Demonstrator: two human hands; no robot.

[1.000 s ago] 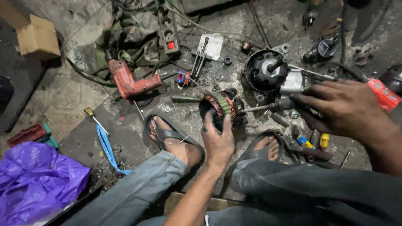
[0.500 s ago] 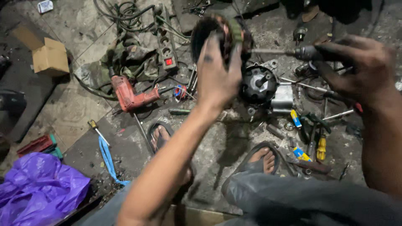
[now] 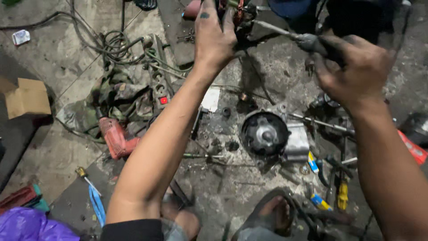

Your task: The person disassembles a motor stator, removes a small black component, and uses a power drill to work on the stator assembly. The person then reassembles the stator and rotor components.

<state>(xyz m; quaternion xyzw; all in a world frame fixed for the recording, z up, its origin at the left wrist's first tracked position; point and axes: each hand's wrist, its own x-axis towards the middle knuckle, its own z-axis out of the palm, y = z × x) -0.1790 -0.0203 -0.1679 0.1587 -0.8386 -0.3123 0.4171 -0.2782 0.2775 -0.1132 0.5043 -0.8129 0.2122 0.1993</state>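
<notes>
The dirty concrete floor (image 3: 67,147) fills the whole view, and I sit above it with my sandalled foot (image 3: 274,214) at the bottom edge. On the left lies a camouflage cloth (image 3: 113,100), with a tangle of cables (image 3: 111,44) above it and a power strip (image 3: 160,87) with a red switch along its right side. A cardboard box (image 3: 27,98) stands open near the left edge, and a purple plastic bag (image 3: 31,230) is in the bottom left corner. Just below the cloth lies a red power drill (image 3: 115,138). In the middle of the floor rests a round motor housing (image 3: 265,134), dark inside, with a metal block on its right.

My left hand (image 3: 213,38) is raised to the top of the view, its grip closed around a motor winding (image 3: 234,11) with copper wire, which is mostly cut by the frame. My right hand (image 3: 356,73) is closed around the dark handle of a screwdriver (image 3: 294,38), whose shaft reaches to the winding. Small screwdrivers with yellow handles (image 3: 342,196) lie near my foot.
</notes>
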